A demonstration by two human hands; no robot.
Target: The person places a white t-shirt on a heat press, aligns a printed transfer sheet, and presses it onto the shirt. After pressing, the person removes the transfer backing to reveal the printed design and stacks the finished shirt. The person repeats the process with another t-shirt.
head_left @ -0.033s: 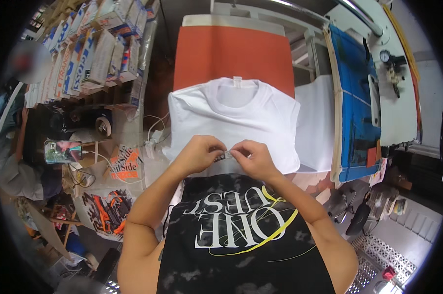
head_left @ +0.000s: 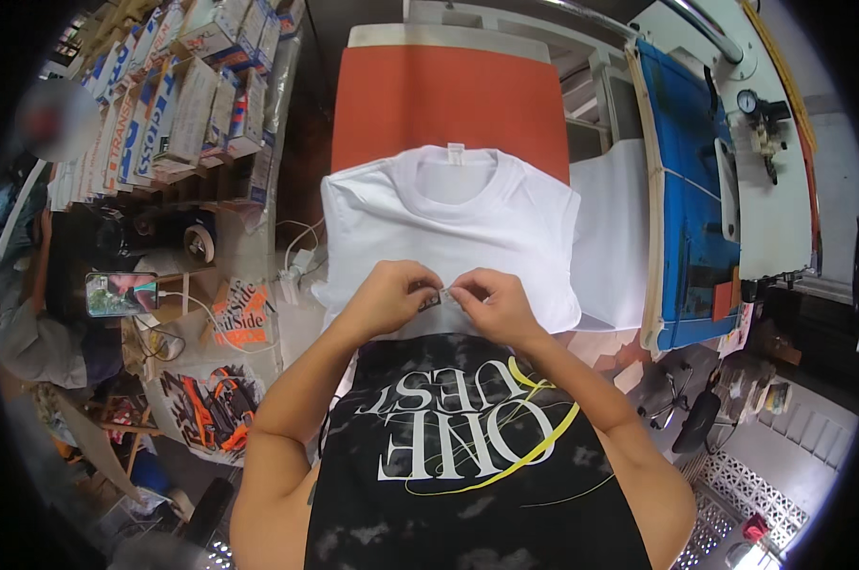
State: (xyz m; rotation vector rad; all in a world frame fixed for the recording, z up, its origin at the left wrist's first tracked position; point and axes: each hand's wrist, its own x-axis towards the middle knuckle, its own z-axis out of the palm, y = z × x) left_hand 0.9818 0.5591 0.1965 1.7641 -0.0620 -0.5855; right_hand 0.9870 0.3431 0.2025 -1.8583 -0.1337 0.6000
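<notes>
A white T-shirt [head_left: 448, 233] lies on the orange-red pad [head_left: 448, 104], its collar pointing away from me. Over its near part, my left hand [head_left: 396, 293] and my right hand [head_left: 491, 302] are close together, thumbs and forefingers pinched. Between them is a small piece of clear film with dark marks [head_left: 431, 301]. My left fingers grip it, and the right fingertips hold its other edge. Most of the piece is covered by my fingers.
At the right stands a blue padded panel [head_left: 686, 199] beside a pressure gauge [head_left: 748, 101]. Cardboard boxes [head_left: 178, 114] fill a rack at the left. Below them are a phone [head_left: 122, 294] with a cable and printed sheets [head_left: 242, 315]. Someone in grey sits at the far left.
Both hands remain pinched at nearly the same spot over the shirt. The film between them has shifted slightly, and the whole view has moved a little.
</notes>
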